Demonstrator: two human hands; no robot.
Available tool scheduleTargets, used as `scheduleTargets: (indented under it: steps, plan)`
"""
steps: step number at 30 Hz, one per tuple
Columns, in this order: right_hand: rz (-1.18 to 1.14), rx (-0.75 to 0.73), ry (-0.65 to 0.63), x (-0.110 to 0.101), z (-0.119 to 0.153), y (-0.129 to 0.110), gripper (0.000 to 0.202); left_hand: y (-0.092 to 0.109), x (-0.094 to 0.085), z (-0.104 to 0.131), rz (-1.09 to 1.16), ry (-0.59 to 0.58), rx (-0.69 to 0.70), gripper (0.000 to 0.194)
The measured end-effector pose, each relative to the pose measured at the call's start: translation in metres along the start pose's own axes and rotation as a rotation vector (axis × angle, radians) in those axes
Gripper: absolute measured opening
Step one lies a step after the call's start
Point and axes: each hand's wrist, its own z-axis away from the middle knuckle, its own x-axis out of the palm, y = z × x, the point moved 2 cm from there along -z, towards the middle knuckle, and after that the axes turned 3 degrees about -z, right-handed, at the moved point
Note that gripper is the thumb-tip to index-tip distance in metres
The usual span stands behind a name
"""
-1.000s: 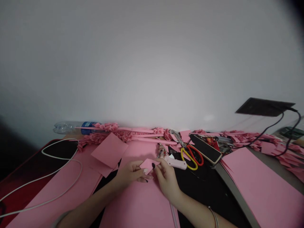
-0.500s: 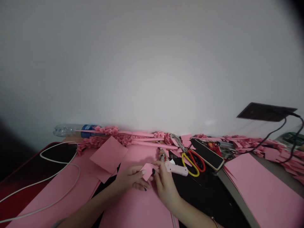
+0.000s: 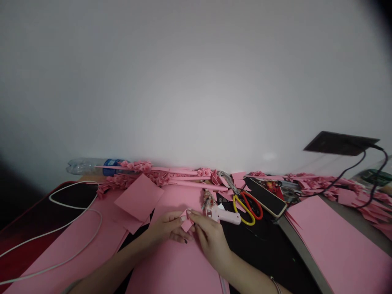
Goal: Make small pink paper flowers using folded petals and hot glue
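Pink paper [image 3: 187, 225] | held: left hand [image 3: 168, 228], right hand [image 3: 212, 241] | clear bottle [image 3: 87, 166] | on side

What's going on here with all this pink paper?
A person has a small folded piece of pink paper in their fingers. The left hand pinches one side and the right hand the other, above a big pink sheet. Off to the right lie what looks like a glue gun, scissors and a phone. Bunches of crinkled pink paper lie along the wall, near a clear bottle.
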Motion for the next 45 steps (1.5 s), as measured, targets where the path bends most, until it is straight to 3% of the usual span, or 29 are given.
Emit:
scheduleTargets:
  steps: [13, 18, 24, 31, 36, 39, 42, 45]
  plan:
    - [0.027, -0.015, -0.094, -0.002, -0.004, -0.009, 0.058, 0.000, -0.005, 0.003, 0.026, 0.033, 0.007, 0.055]
    - [-0.012, -0.008, -0.093, 0.000, -0.003, -0.005, 0.059, 0.006, -0.002, 0.009, 0.046, 0.005, 0.021, 0.046]
    - [-0.053, 0.003, -0.088, -0.001, -0.004, -0.005, 0.059, 0.016, 0.002, 0.012, -0.129, -0.064, 0.047, 0.041]
    - [-0.121, 0.145, 0.028, -0.003, -0.002, -0.007, 0.037, 0.000, -0.005, 0.000, -0.265, -0.135, 0.146, 0.039]
    - [-0.089, 0.197, 0.114, 0.000, 0.000, -0.005, 0.019, -0.007, -0.007, -0.002, -0.289, -0.120, 0.178, 0.054]
    - [-0.027, 0.243, 0.009, 0.003, 0.000, -0.004, 0.005, -0.003, -0.003, 0.002, -0.298, -0.127, 0.190, 0.053]
    - [0.056, 0.252, -0.119, 0.005, -0.001, -0.002, 0.020, 0.002, -0.001, 0.005, -0.315, -0.137, 0.204, 0.051]
    - [0.072, 0.237, -0.140, 0.007, -0.001, 0.001, 0.027, 0.001, -0.001, 0.005, -0.329, -0.132, 0.231, 0.049]
